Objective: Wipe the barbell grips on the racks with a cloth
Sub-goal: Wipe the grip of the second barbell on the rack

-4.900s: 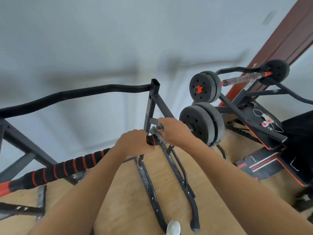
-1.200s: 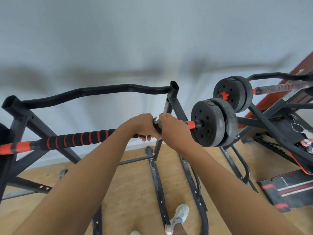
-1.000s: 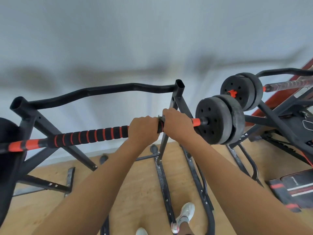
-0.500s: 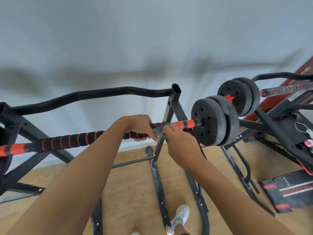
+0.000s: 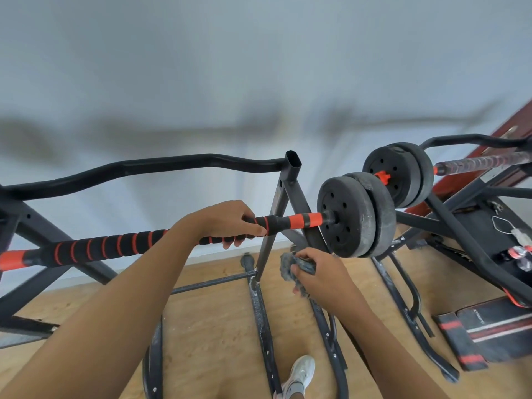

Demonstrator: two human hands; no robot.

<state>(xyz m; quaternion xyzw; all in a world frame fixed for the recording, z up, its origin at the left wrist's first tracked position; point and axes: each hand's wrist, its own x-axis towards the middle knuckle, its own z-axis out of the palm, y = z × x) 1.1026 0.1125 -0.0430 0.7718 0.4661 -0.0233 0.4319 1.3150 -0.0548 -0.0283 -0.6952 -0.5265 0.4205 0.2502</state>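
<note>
Head view, rack: black frame [image 5: 275, 214] on the wooden floor [image 5: 218, 326], carrying the barbell.
Barbell: its black, red-ringed grip [image 5: 115, 247] runs across to two black plates [image 5: 357, 216].
Left hand [image 5: 230, 223]: fingers wrapped around the grip beside the upright.
Right hand [image 5: 319, 276]: below the bar, fingers pinching a bunched grey cloth [image 5: 289, 264], clear of the grip.

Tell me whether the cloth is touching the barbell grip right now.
Apart. The head view shows the cloth bunched in the right hand below the barbell grip, with floor visible between them.
</note>
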